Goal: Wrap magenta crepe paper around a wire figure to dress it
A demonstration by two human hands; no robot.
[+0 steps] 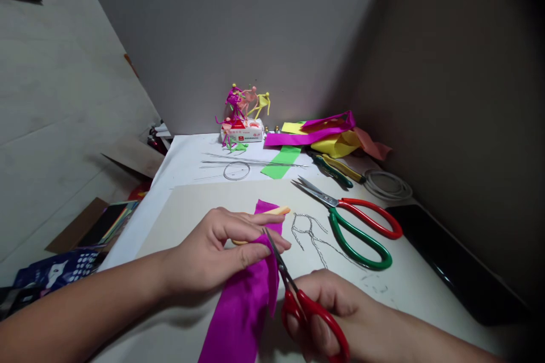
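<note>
My left hand [236, 241] pinches a wide strip of magenta crepe paper [238, 312] between thumb and fingers. A narrow piece at the strip's right edge is partly split from it. In my right hand [332, 306] are small red-handled scissors [289, 278], their blades at the paper just right of my left thumb. A pale orange strip [279, 211] lies by my left fingers, partly hidden under them. Right of that hand, a twisted-wire figure [310, 232] rests on the board.
Larger scissors [336, 204] with one red and one green handle lie to the right, near a black phone-like slab [451, 261]. Behind are pliers [334, 170], coiled wire [387, 184], coloured paper strips [323, 136], and small figures [244, 103] on a white box [251, 131].
</note>
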